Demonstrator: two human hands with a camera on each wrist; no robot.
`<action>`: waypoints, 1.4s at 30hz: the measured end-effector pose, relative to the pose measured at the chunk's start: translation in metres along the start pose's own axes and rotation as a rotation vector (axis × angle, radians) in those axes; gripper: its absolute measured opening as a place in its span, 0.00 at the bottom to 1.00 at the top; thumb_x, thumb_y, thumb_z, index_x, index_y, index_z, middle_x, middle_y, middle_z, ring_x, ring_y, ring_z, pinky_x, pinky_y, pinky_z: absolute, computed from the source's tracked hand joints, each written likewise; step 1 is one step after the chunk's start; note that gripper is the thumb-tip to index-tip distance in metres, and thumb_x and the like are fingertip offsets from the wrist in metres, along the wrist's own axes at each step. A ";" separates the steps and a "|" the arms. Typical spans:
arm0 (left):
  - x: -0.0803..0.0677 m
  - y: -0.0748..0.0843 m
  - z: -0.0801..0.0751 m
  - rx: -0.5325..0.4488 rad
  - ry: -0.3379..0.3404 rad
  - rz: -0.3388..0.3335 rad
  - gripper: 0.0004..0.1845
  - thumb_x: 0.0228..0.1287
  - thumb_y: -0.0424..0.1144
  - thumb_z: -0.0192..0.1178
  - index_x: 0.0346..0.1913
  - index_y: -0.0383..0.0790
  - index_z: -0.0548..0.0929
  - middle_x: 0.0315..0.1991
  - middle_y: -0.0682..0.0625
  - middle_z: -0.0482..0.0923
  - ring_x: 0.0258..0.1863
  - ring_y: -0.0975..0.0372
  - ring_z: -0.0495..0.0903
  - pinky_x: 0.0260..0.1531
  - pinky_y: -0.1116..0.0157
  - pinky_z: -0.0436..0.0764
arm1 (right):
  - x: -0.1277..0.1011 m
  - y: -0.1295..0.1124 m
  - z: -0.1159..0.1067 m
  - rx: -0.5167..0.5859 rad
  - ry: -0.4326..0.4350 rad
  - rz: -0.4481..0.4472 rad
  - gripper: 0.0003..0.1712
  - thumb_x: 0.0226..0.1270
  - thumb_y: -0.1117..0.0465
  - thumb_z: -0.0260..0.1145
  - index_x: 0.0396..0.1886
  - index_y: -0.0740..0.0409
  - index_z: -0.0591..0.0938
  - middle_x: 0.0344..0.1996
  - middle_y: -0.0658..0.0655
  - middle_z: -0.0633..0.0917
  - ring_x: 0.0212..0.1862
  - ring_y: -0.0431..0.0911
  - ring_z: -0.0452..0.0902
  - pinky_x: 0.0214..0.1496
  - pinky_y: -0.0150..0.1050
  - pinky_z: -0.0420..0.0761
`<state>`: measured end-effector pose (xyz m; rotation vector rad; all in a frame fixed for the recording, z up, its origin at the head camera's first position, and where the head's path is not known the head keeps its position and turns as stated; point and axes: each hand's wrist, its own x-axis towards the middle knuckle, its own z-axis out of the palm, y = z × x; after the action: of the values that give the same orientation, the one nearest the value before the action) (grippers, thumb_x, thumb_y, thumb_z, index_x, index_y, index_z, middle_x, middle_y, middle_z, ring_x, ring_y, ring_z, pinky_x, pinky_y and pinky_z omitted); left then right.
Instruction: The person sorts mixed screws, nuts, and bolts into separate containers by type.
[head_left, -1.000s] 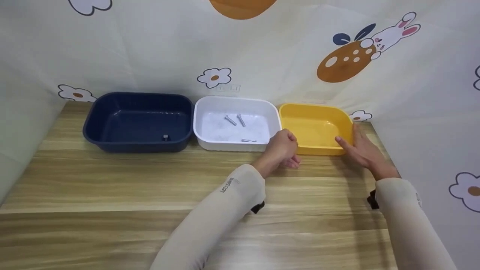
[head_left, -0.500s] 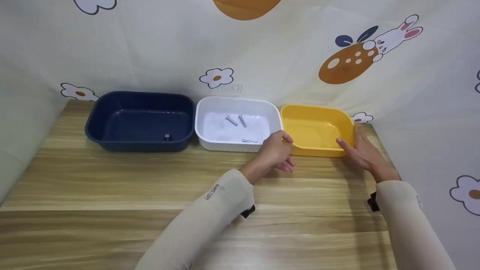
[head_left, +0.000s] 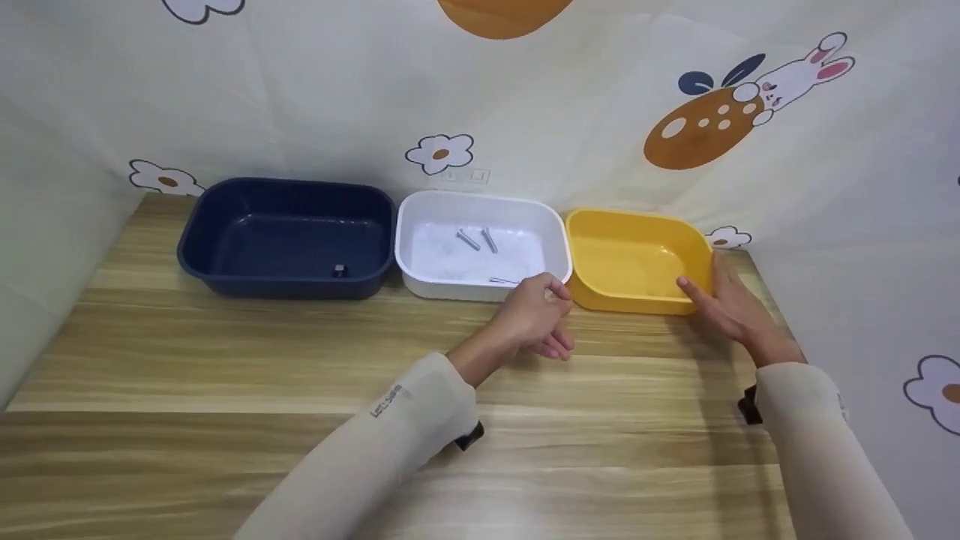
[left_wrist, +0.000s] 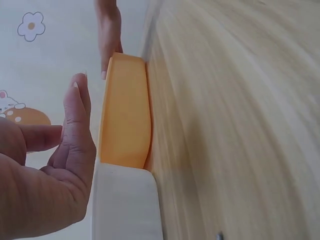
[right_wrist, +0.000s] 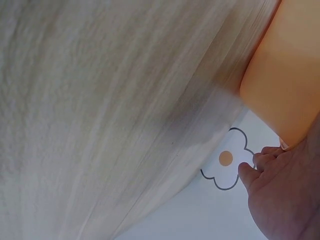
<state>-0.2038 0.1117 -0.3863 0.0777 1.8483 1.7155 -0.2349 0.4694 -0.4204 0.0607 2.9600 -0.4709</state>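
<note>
From where I sit, the far left of the wooden table (head_left: 225, 352) carries a navy bin (head_left: 289, 237) with a small dark piece on its floor near the front wall, and the whole near half of the tabletop lies open in front of it. Just right of it, rims close together, stands the white bin (head_left: 481, 244), holding three bolts (head_left: 480, 244). My left hand (head_left: 531, 316) hangs just before that bin's near right corner, fingers loosely curled and holding nothing. Next comes the yellow bin (head_left: 637, 259), tucked against the white one, its long axis running left to right along the far edge, open side up. My right hand (head_left: 726, 309) lies flat against its right end, fingers straight and pressing the wall. The printed curtain (head_left: 525, 97) closes in right behind and beside it.
</note>
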 end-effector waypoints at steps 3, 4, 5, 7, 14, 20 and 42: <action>-0.004 -0.004 -0.003 0.021 -0.009 -0.011 0.06 0.74 0.35 0.51 0.49 0.40 0.73 0.17 0.40 0.81 0.12 0.56 0.80 0.11 0.68 0.78 | 0.000 0.000 0.000 -0.001 -0.004 0.007 0.56 0.72 0.30 0.40 0.75 0.63 0.27 0.75 0.73 0.36 0.73 0.72 0.40 0.70 0.69 0.46; -0.005 -0.006 -0.004 0.028 -0.011 -0.017 0.06 0.74 0.35 0.51 0.48 0.40 0.73 0.16 0.40 0.80 0.11 0.57 0.80 0.10 0.68 0.78 | 0.000 0.001 0.000 0.004 -0.007 0.009 0.56 0.72 0.30 0.40 0.75 0.64 0.27 0.75 0.73 0.36 0.73 0.72 0.40 0.70 0.69 0.46; -0.006 -0.008 -0.005 0.035 -0.012 -0.020 0.05 0.73 0.35 0.51 0.48 0.41 0.73 0.16 0.41 0.80 0.11 0.57 0.80 0.10 0.68 0.77 | 0.000 0.001 -0.001 0.008 -0.007 0.009 0.56 0.72 0.30 0.40 0.75 0.64 0.27 0.75 0.73 0.35 0.73 0.72 0.39 0.70 0.69 0.46; -0.007 -0.012 -0.007 0.044 -0.017 -0.024 0.06 0.73 0.34 0.50 0.49 0.39 0.72 0.15 0.42 0.79 0.10 0.57 0.79 0.09 0.69 0.76 | 0.000 0.002 -0.001 0.015 -0.004 0.006 0.56 0.72 0.31 0.40 0.75 0.65 0.27 0.75 0.73 0.35 0.73 0.72 0.39 0.70 0.69 0.46; -0.010 -0.025 -0.020 0.051 -0.004 -0.041 0.05 0.73 0.32 0.49 0.47 0.37 0.72 0.14 0.42 0.79 0.10 0.57 0.79 0.09 0.69 0.76 | -0.001 0.002 -0.002 0.024 -0.004 0.015 0.56 0.72 0.30 0.41 0.75 0.63 0.27 0.75 0.72 0.35 0.73 0.73 0.41 0.70 0.69 0.46; -0.013 -0.032 -0.038 0.046 0.016 -0.068 0.08 0.73 0.32 0.50 0.51 0.34 0.73 0.16 0.41 0.81 0.11 0.57 0.80 0.10 0.68 0.78 | 0.000 0.000 -0.001 0.034 -0.010 0.016 0.57 0.71 0.30 0.41 0.75 0.64 0.27 0.75 0.73 0.34 0.74 0.72 0.39 0.70 0.69 0.44; -0.031 -0.064 -0.073 0.152 0.000 -0.177 0.10 0.60 0.21 0.52 0.43 0.32 0.75 0.14 0.40 0.79 0.10 0.58 0.79 0.08 0.68 0.76 | 0.001 0.002 0.001 0.060 0.021 -0.029 0.55 0.73 0.32 0.43 0.75 0.64 0.28 0.75 0.72 0.35 0.75 0.69 0.38 0.71 0.68 0.46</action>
<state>-0.1895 0.0233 -0.4350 -0.0237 1.9225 1.4545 -0.2358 0.4712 -0.4226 0.0300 2.9707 -0.5668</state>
